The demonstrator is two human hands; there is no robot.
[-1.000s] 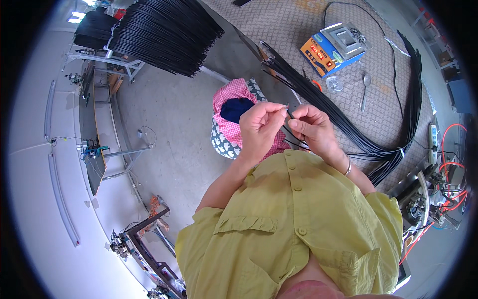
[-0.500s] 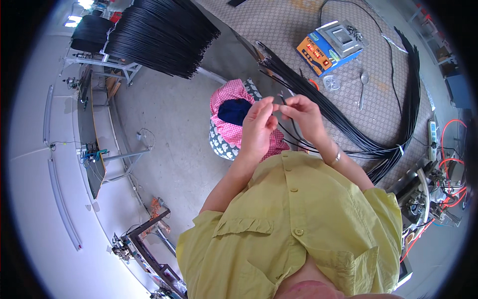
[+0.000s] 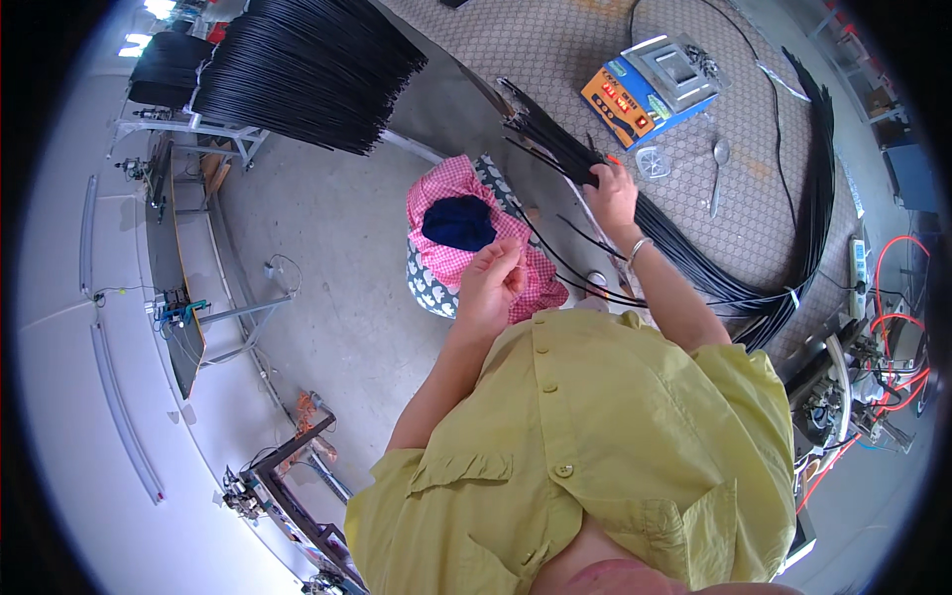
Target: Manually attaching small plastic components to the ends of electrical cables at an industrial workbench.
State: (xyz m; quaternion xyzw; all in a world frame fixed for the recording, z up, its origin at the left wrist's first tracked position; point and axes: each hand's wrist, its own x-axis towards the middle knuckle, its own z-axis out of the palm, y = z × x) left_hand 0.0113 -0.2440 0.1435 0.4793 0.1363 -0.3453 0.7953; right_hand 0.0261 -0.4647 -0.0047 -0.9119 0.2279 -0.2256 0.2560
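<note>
My right hand [image 3: 612,198] reaches onto a long bundle of black cables [image 3: 684,241] at the table's near edge, its fingers curled round cable there. How many strands it grips is hidden. Lower and to the left, my left hand [image 3: 490,288] is closed in a pinch above a pink checked cloth [image 3: 433,191]. Whatever its fingertips hold is too small to make out. Between the hands, a few loose black cables [image 3: 562,260] droop off the table edge. A dark blue cloth [image 3: 458,222] lies on the pink one.
On the patterned table [image 3: 526,45] stand a blue and orange box [image 3: 635,99] with a metal tray [image 3: 677,71] on top, a clear dish [image 3: 654,163] and a spoon [image 3: 718,178]. A thick hank of black cables [image 3: 307,74] hangs on a rack at the far left. Machinery [image 3: 833,397] stands right.
My right hand has left the cable end held near my left hand and moved forward onto the bundle. My left hand has dropped slightly down and left, still pinched.
</note>
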